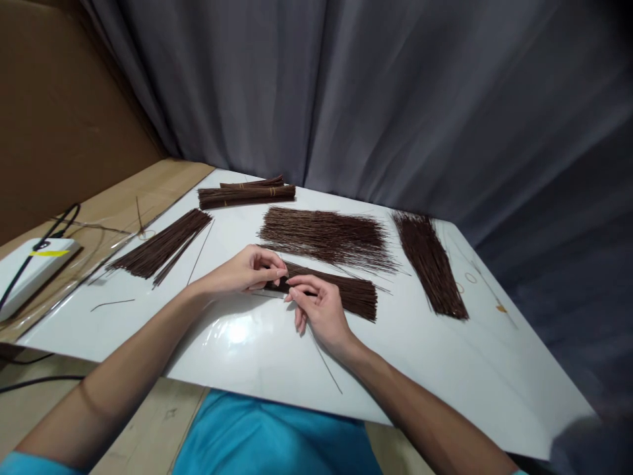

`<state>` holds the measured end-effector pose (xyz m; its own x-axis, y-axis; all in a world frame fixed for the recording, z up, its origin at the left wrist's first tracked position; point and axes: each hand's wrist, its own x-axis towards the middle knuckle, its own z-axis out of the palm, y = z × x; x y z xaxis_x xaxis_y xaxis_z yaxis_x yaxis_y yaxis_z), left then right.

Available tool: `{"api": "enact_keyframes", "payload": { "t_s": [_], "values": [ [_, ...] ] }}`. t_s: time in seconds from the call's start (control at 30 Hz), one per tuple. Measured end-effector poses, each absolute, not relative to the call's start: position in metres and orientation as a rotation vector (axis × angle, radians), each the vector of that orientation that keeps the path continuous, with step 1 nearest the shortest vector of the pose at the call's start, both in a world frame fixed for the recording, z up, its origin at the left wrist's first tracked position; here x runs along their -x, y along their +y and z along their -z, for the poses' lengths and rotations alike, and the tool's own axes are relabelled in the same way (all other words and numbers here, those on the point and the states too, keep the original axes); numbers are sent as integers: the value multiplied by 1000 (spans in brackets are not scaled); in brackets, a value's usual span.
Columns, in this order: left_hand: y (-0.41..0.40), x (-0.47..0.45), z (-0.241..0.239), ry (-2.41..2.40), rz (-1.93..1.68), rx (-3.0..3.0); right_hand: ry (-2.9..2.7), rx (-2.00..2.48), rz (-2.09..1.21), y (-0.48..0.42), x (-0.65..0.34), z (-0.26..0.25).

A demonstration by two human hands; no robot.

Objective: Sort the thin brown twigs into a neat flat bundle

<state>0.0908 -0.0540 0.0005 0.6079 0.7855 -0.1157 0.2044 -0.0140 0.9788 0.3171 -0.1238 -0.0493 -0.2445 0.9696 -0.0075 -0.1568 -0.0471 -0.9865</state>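
Note:
My left hand [254,269] is closed in a pinch above the near bundle of thin brown sticks [359,297]. Close beside it, my right hand [319,307] has its thumb and fingers bent together. One thin brown stick [325,361] slants from under the right hand towards the table's front edge. Its line runs back through the right hand to the left fingertips, and both hands seem to grip it, though the fingers hide its upper part. The near bundle lies behind the hands, partly covered by them.
On the white table [420,376] lie a wide spread of sticks [324,234], a right-hand pile [430,264], a left-hand pile [163,247] and banded bundles [247,196] at the back. Rubber bands [470,278] lie at right. A white power box [37,270] with cables stands left. A grey curtain [316,86] hangs behind.

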Motion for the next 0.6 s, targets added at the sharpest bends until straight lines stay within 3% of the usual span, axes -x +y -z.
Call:
{"api": "enact_keyframes", "payload": {
  "t_s": [0.6],
  "values": [
    [-57,-93,-1,776,-471,-1520,-1229,1020,-1484,-122,-316,51]
  ]
}}
